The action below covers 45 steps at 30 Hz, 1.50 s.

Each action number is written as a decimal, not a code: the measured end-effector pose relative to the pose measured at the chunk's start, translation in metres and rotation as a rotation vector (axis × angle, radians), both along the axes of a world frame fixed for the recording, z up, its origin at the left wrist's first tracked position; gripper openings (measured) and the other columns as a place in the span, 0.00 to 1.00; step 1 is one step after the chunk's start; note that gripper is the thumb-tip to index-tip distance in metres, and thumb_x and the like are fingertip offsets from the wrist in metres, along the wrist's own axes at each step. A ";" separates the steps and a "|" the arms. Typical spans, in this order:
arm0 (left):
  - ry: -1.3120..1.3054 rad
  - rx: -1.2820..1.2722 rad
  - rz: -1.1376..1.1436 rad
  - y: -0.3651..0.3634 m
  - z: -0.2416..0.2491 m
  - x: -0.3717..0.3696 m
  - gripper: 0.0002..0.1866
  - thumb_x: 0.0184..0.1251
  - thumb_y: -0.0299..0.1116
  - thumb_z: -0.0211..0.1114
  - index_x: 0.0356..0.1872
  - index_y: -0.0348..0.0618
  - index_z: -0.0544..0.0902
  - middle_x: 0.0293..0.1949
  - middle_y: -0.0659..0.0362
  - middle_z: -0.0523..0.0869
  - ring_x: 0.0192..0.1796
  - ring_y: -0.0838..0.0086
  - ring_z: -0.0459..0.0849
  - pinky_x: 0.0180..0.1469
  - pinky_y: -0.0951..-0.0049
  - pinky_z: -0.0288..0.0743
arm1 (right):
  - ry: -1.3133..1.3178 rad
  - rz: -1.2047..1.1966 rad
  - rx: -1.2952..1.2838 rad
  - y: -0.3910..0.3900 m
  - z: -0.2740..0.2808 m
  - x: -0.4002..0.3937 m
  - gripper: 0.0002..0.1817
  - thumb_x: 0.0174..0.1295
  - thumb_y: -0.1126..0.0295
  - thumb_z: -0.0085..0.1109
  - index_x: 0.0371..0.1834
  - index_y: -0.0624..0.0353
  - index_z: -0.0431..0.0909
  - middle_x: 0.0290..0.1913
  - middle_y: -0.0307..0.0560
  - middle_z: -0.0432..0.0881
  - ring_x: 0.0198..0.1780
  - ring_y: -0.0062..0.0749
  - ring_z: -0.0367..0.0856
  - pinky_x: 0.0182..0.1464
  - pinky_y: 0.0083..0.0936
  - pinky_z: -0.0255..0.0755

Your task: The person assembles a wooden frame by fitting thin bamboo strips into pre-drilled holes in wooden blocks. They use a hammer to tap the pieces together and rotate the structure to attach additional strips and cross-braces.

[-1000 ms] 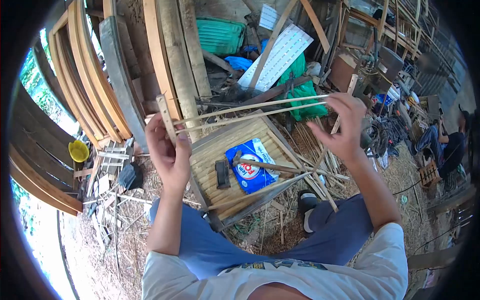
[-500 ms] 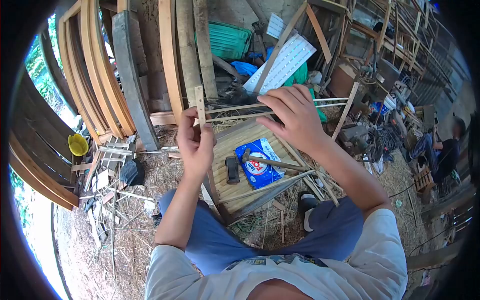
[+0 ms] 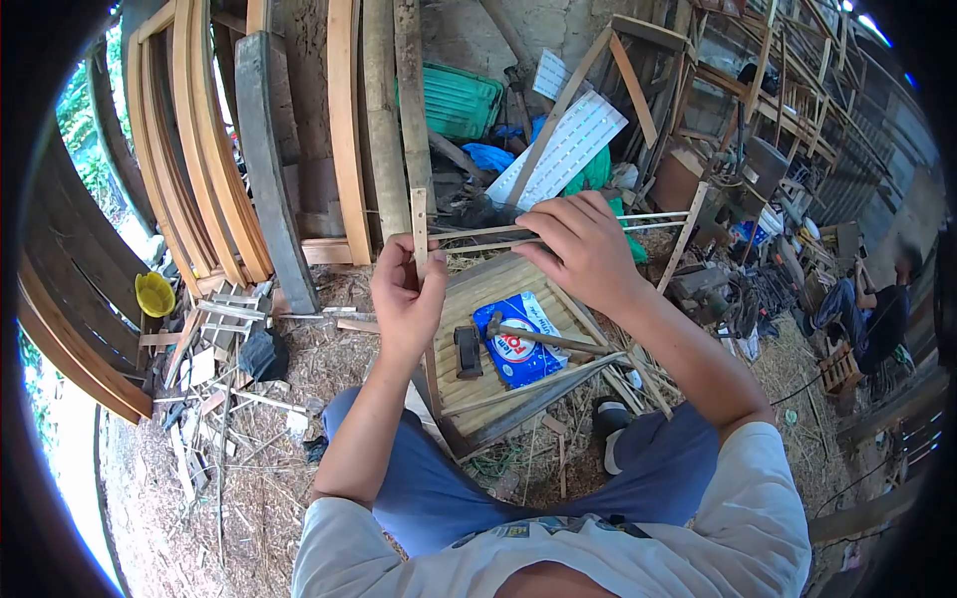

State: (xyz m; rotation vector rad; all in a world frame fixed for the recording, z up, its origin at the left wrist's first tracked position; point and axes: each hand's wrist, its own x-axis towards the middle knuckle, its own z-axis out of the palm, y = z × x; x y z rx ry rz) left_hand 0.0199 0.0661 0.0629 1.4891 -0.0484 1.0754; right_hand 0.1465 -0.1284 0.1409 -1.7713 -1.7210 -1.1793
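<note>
My left hand is closed on a short wooden strip with holes, held upright between thumb and fingers. Two thin sticks run from this strip toward a second holed strip at the right, forming a light frame. The fingers of my right hand pinch the sticks near their middle; the fingertips partly hide them. Below the hands, a hammer lies across a blue packet on a ribbed bamboo panel. A dark block sits left of the packet.
Several loose sticks lie at the panel's right edge. Wood scraps and a yellow bowl are at the left. Curved wooden frames and a green crate stand behind. Another person sits far right.
The frame and both hands appear slightly lower, the left hand a little to the right. My right hand's thumb and fingers have come closer together around the sticks.
</note>
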 end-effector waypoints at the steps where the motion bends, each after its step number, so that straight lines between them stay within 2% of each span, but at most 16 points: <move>1: 0.001 0.006 0.006 0.000 0.000 0.000 0.04 0.77 0.29 0.62 0.43 0.42 0.75 0.23 0.71 0.75 0.19 0.91 0.67 0.20 0.84 0.58 | 0.016 0.003 -0.005 0.000 -0.001 0.000 0.18 0.51 0.65 0.75 0.43 0.57 0.82 0.43 0.41 0.82 0.44 0.36 0.82 0.49 0.34 0.72; 11: 0.061 -0.006 0.042 -0.003 0.004 -0.001 0.05 0.77 0.30 0.62 0.41 0.41 0.76 0.22 0.70 0.76 0.19 0.90 0.68 0.20 0.83 0.58 | 0.035 0.004 0.009 0.002 -0.003 -0.001 0.14 0.53 0.68 0.73 0.41 0.57 0.81 0.40 0.41 0.81 0.43 0.37 0.82 0.45 0.34 0.72; 14: 0.051 -0.019 0.033 -0.003 0.004 0.000 0.05 0.77 0.30 0.62 0.41 0.40 0.76 0.23 0.69 0.76 0.20 0.90 0.68 0.20 0.83 0.58 | 0.052 0.028 0.031 0.004 -0.004 0.000 0.15 0.51 0.69 0.75 0.40 0.58 0.82 0.40 0.42 0.82 0.40 0.40 0.82 0.44 0.35 0.72; 17: 0.086 -0.086 -0.005 -0.005 0.008 -0.005 0.07 0.74 0.30 0.66 0.38 0.40 0.77 0.27 0.71 0.77 0.27 0.92 0.70 0.27 0.86 0.60 | 0.060 0.034 0.029 0.005 -0.004 -0.001 0.14 0.51 0.70 0.75 0.39 0.58 0.82 0.40 0.42 0.82 0.40 0.39 0.82 0.43 0.35 0.71; 20: 0.059 -0.015 0.019 -0.002 0.004 -0.001 0.06 0.77 0.30 0.62 0.40 0.40 0.76 0.23 0.69 0.76 0.20 0.89 0.68 0.20 0.83 0.58 | 0.066 0.033 0.033 0.005 -0.004 -0.001 0.14 0.51 0.70 0.75 0.39 0.58 0.82 0.39 0.42 0.82 0.40 0.38 0.81 0.43 0.35 0.71; 23: 0.068 -0.030 0.016 -0.002 0.005 -0.002 0.07 0.77 0.31 0.63 0.40 0.40 0.76 0.23 0.69 0.75 0.20 0.90 0.68 0.20 0.83 0.58 | 0.068 0.020 0.032 0.005 -0.002 -0.002 0.14 0.51 0.70 0.75 0.39 0.58 0.82 0.39 0.41 0.82 0.39 0.38 0.81 0.43 0.35 0.70; 26: 0.085 -0.094 -0.002 -0.006 0.008 -0.005 0.06 0.74 0.28 0.65 0.37 0.41 0.77 0.26 0.71 0.77 0.27 0.93 0.69 0.26 0.86 0.60 | 0.064 0.019 0.021 0.006 -0.003 -0.001 0.14 0.51 0.70 0.75 0.39 0.58 0.82 0.39 0.41 0.83 0.39 0.39 0.81 0.43 0.35 0.70; 29: 0.081 -0.094 0.002 -0.005 0.008 -0.004 0.06 0.74 0.28 0.65 0.37 0.41 0.77 0.26 0.71 0.77 0.26 0.93 0.69 0.26 0.86 0.60 | 0.059 0.000 0.001 0.004 -0.003 -0.001 0.13 0.53 0.68 0.72 0.40 0.56 0.81 0.40 0.40 0.81 0.43 0.35 0.82 0.46 0.33 0.71; 32: 0.086 -0.081 -0.010 -0.002 0.006 -0.004 0.04 0.74 0.27 0.63 0.39 0.40 0.77 0.25 0.71 0.76 0.25 0.92 0.69 0.25 0.86 0.59 | 0.054 0.012 0.018 0.002 -0.004 -0.001 0.16 0.52 0.67 0.74 0.43 0.56 0.82 0.42 0.41 0.82 0.44 0.37 0.82 0.48 0.34 0.71; 34: 0.024 -0.127 -0.124 -0.002 0.006 -0.007 0.04 0.76 0.28 0.59 0.41 0.39 0.77 0.26 0.69 0.76 0.23 0.89 0.69 0.23 0.84 0.60 | 0.054 0.006 0.063 -0.001 -0.002 -0.004 0.18 0.51 0.67 0.74 0.45 0.56 0.82 0.44 0.42 0.81 0.45 0.38 0.81 0.49 0.35 0.71; 38: -0.036 -0.195 -0.218 0.000 0.006 -0.011 0.09 0.77 0.31 0.50 0.47 0.37 0.77 0.28 0.61 0.76 0.19 0.82 0.68 0.21 0.78 0.63 | 0.026 0.002 0.122 -0.014 -0.005 -0.008 0.20 0.50 0.68 0.75 0.46 0.55 0.81 0.46 0.42 0.80 0.46 0.39 0.80 0.50 0.36 0.72; 41: -0.008 -0.180 -0.215 0.003 0.003 -0.012 0.12 0.77 0.33 0.49 0.49 0.38 0.76 0.31 0.59 0.77 0.21 0.79 0.71 0.23 0.76 0.66 | -0.038 0.013 0.153 -0.021 -0.018 -0.001 0.19 0.50 0.70 0.75 0.46 0.55 0.81 0.44 0.41 0.79 0.45 0.39 0.80 0.49 0.36 0.72; 45: -0.094 -0.167 -0.218 -0.001 0.002 -0.009 0.09 0.80 0.31 0.50 0.51 0.37 0.73 0.30 0.60 0.77 0.21 0.83 0.69 0.21 0.81 0.64 | -0.048 -0.009 0.142 -0.024 -0.026 0.008 0.16 0.50 0.73 0.74 0.42 0.54 0.82 0.41 0.40 0.81 0.42 0.38 0.80 0.46 0.35 0.73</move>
